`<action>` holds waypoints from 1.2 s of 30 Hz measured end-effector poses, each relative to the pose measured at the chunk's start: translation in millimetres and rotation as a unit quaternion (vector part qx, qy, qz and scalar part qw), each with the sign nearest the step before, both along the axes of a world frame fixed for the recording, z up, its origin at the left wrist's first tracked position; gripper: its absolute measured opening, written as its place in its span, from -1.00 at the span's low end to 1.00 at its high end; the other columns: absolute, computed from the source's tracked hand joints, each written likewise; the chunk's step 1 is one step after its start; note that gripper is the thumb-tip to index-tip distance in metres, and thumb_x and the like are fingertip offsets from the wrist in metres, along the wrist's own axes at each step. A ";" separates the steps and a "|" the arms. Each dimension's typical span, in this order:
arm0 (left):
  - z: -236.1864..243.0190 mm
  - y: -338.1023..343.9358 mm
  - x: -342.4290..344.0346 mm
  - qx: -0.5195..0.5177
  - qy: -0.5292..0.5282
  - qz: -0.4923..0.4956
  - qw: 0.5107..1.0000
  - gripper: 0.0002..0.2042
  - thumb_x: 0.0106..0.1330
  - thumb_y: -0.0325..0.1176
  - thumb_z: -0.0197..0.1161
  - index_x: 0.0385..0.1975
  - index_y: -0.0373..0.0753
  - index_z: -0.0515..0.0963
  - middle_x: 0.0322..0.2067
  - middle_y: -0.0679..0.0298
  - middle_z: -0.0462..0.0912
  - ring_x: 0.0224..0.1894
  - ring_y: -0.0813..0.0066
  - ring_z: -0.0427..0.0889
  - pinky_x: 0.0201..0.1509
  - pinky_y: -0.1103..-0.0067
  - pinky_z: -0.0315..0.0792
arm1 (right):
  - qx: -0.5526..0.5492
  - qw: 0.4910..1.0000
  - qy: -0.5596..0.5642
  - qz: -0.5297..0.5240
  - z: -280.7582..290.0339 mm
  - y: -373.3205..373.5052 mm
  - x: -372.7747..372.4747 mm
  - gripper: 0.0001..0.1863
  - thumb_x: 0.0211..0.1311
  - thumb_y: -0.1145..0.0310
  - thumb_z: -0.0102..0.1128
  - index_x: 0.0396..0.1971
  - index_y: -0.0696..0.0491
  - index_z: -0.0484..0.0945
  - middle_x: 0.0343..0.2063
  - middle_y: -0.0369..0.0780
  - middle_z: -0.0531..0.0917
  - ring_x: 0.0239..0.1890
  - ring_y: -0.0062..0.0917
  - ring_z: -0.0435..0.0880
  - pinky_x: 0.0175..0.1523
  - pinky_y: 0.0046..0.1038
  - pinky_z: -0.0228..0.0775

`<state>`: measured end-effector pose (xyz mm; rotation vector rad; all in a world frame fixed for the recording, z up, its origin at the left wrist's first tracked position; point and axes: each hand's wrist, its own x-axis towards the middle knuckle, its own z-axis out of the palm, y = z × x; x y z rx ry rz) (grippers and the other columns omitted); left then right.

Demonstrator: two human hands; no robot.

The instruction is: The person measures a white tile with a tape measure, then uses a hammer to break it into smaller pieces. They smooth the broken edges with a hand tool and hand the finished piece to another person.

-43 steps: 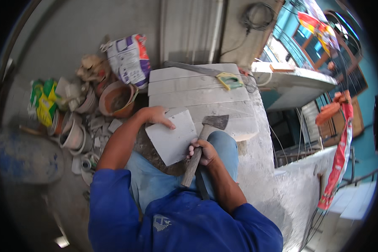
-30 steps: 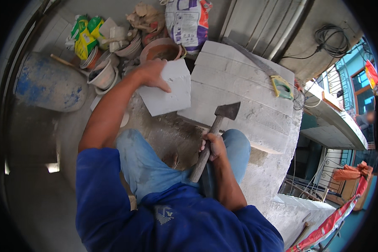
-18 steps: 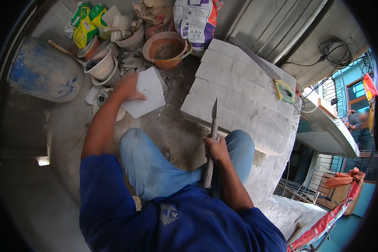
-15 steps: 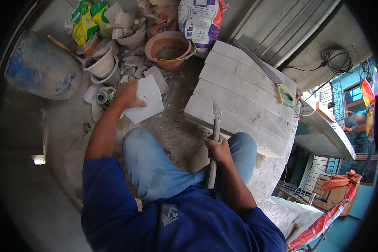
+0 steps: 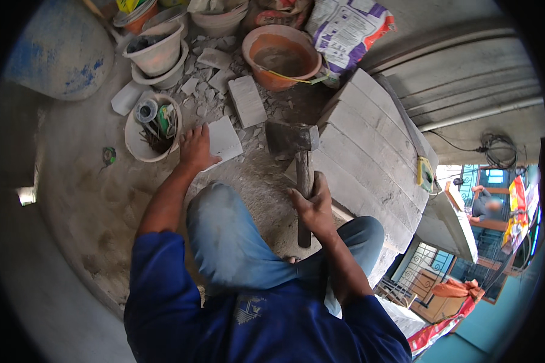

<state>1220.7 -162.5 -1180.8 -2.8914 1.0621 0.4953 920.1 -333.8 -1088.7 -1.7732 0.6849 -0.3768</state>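
Note:
At the left-centre, a pale lightweight block piece (image 5: 227,140) lies on the dusty ground. My left hand (image 5: 196,148) holds it at its left and near edges, fingers along one side and the thumb by the near corner; the undersides of the fingers are hidden. My right hand (image 5: 313,202) is closed around the wooden handle of a hatchet (image 5: 306,172). The hatchet's broad, dusty head points away from me, raised above the ground to the right of the block piece. Both bent knees frame the space between my hands.
Stacked pale blocks (image 5: 369,145) stand at right, with a handsaw (image 5: 426,172) on them. An orange bucket (image 5: 281,57), rubble (image 5: 209,91) and another block piece (image 5: 247,101) lie ahead. A tool bowl (image 5: 153,127) sits left, near a blue drum (image 5: 60,48). Someone (image 5: 485,204) is far right.
The block piece has gone from tilted up to lying lower on the ground, with my left hand still at it. My right hand has raised the hatchet forward and turned its head broadside. The view has shifted.

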 end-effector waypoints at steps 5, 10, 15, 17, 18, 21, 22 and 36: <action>-6.0 -6.3 -4.2 -0.028 -0.023 0.000 0.999 0.24 -0.15 0.06 0.63 0.49 -0.29 -0.04 0.36 0.02 0.25 0.41 -0.02 0.22 0.46 -0.10 0.03 | 0.100 0.993 0.048 0.042 -11.0 -0.7 74.2 -0.60 0.24 0.37 0.40 -0.04 0.19 0.43 -0.43 -0.23 0.52 -0.34 -0.50 0.49 -0.14 -0.39 0.41; -3.0 -16.3 -5.7 -0.066 0.010 0.038 0.997 0.22 -0.12 0.07 0.60 0.50 -0.26 -0.04 0.38 0.09 0.22 0.44 0.04 0.17 0.50 -0.09 -0.10 | 0.072 0.987 0.140 0.037 -69.8 18.6 82.7 -0.65 0.27 0.27 0.39 -0.16 0.18 0.49 -0.46 -0.16 0.58 -0.38 -0.51 0.53 -0.17 -0.37 0.45; -4.3 -13.9 -6.2 -0.078 -0.004 0.044 0.996 0.14 -0.14 0.06 0.59 0.46 -0.23 0.08 0.33 0.12 0.27 0.41 0.09 0.21 0.49 -0.07 -0.08 | 0.070 0.995 0.069 0.017 -64.7 28.6 83.3 -0.68 0.28 0.26 0.41 -0.21 0.18 0.51 -0.49 -0.19 0.60 -0.40 -0.60 0.52 -0.24 -0.43 0.45; -7.0 -10.6 -6.1 -0.082 -0.011 0.046 0.996 0.12 -0.15 0.06 0.59 0.44 -0.21 0.10 0.31 0.12 0.29 0.41 0.11 0.22 0.48 -0.06 -0.06 | 0.069 0.998 -0.009 -0.004 -31.7 33.6 91.5 -0.70 0.28 0.30 0.41 -0.22 0.18 0.52 -0.49 -0.20 0.61 -0.41 -0.63 0.51 -0.26 -0.46 0.45; -9.0 -9.1 -5.0 -0.082 -0.013 0.045 0.996 0.12 -0.15 0.06 0.59 0.44 -0.20 0.11 0.30 0.13 0.30 0.40 0.11 0.22 0.48 -0.05 -0.06 | 0.072 0.997 -0.031 -0.003 -25.6 35.7 93.8 -0.73 0.28 0.33 0.40 -0.22 0.17 0.53 -0.49 -0.20 0.62 -0.41 -0.65 0.51 -0.27 -0.48 0.45; -8.0 -11.7 -5.8 -0.080 -0.013 0.046 0.996 0.09 -0.14 0.02 0.58 0.44 -0.20 0.13 0.30 0.15 0.31 0.41 0.13 0.21 0.50 -0.03 -0.06 | 0.055 0.996 -0.064 -0.004 -29.3 40.9 96.4 -0.78 0.28 0.37 0.38 -0.23 0.16 0.55 -0.50 -0.18 0.64 -0.42 -0.67 0.52 -0.28 -0.49 0.46; -5.2 -15.1 -6.2 -0.080 -0.014 0.045 0.996 0.08 -0.13 0.00 0.57 0.44 -0.19 0.14 0.30 0.16 0.31 0.41 0.14 0.21 0.50 -0.02 -0.06 | 0.034 0.998 -0.054 -0.004 -51.0 42.0 94.6 -0.77 0.28 0.35 0.38 -0.22 0.15 0.55 -0.51 -0.16 0.64 -0.43 -0.66 0.53 -0.27 -0.47 0.46; -5.0 -13.7 -6.0 -0.069 -0.015 0.042 0.997 0.14 -0.19 0.06 0.59 0.45 -0.22 0.13 0.31 0.13 0.31 0.39 0.13 0.25 0.48 -0.04 -0.03 | 0.053 0.998 -0.043 0.013 -40.5 39.1 91.7 -0.67 0.23 0.22 0.39 -0.24 0.17 0.57 -0.50 -0.11 0.67 -0.44 -0.42 0.64 -0.20 -0.31 0.51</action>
